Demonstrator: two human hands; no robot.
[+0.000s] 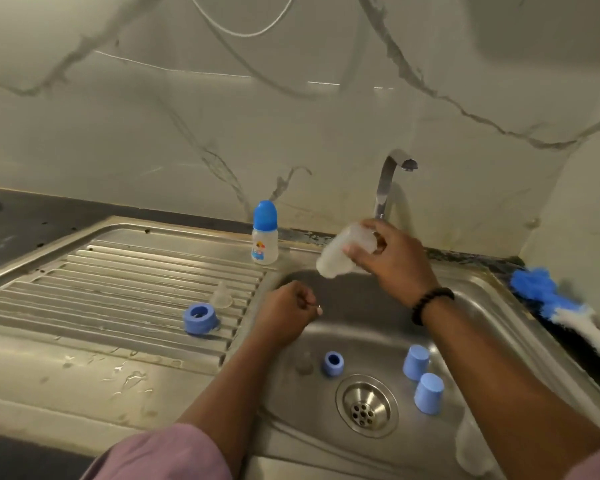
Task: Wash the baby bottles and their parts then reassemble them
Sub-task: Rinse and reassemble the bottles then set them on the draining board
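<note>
Pink sleeves (pixel 167 452) framed a stainless sink (pixel 326 455) with a ribbed drainboard (pixel 118 282), set in a dark counter under a marble-veined wall (pixel 187 133). Above the basin the right hand (pixel 392 261) grasped a cloudy, translucent bottle body (pixel 340 251), uncapped, its long axis tilted, one end down-left, the other up-right inside the grip. The left hand (pixel 284 313) was clenched at the basin's edge; whether it held anything was unclear. Two blue caps (pixel 421 379) and a blue collar (pixel 332 363) lay by the drain (pixel 364 407)
</note>
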